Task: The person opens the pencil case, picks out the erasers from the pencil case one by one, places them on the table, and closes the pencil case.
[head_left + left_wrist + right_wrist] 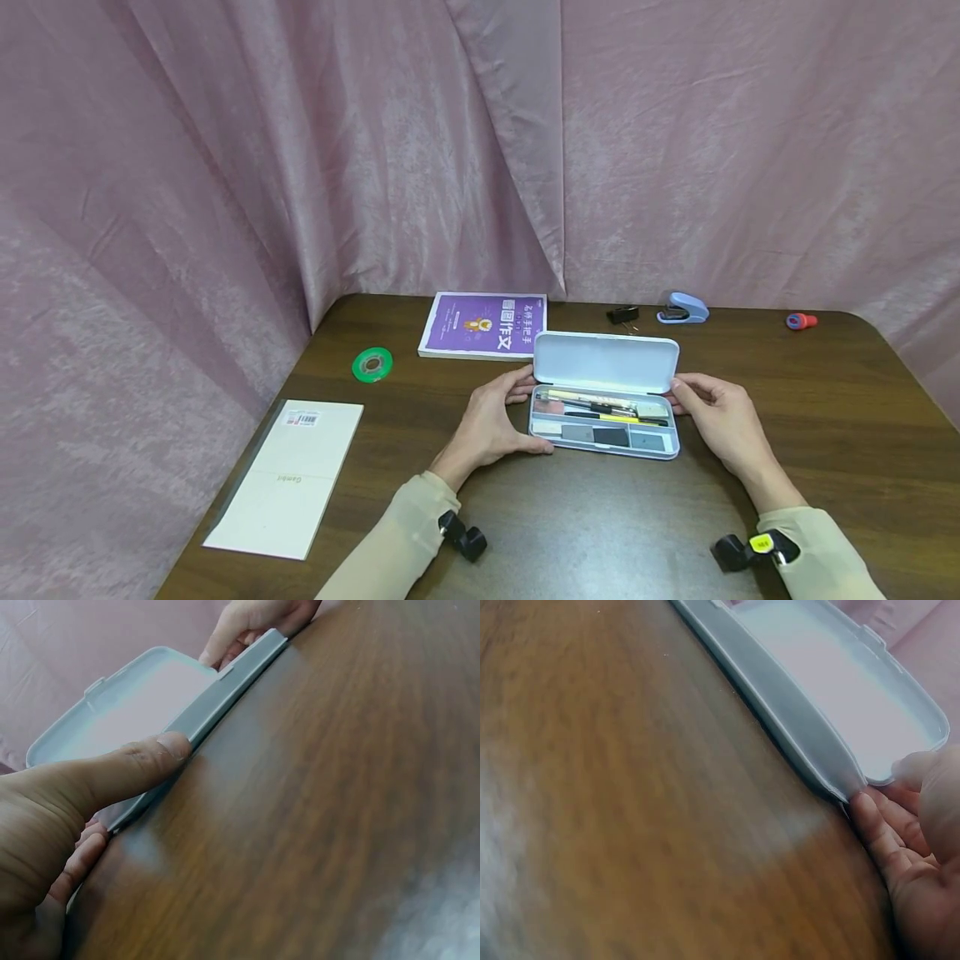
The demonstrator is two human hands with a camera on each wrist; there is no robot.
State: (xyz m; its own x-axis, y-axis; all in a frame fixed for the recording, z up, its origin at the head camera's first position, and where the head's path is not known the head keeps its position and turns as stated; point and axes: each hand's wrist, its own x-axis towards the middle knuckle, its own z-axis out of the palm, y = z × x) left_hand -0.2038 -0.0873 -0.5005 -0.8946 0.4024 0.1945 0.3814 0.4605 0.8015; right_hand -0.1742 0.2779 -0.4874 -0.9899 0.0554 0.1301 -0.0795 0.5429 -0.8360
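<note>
A pale blue pencil case [606, 450] lies on the table with its lid [606, 363] raised at the back. Inside are several pens and a yellow-and-black pencil [615, 418], with small grey and white blocks in the front compartments. My left hand [491, 421] grips the case's left end, thumb along the front wall and fingers round the back corner. At the other end my right hand [723, 417] holds the back right corner; its thumb is on the lid's lower corner and its fingers are against the base. Both wrist views show the case's outer wall [232, 686] and lid, not the contents.
Behind the case lie a purple book [480, 325], a black binder clip [622, 315] and a light blue stapler [684, 308]. A small red-and-blue item [801, 321] is far right. On the left are a green tape roll [372, 365] and a white notebook [288, 483].
</note>
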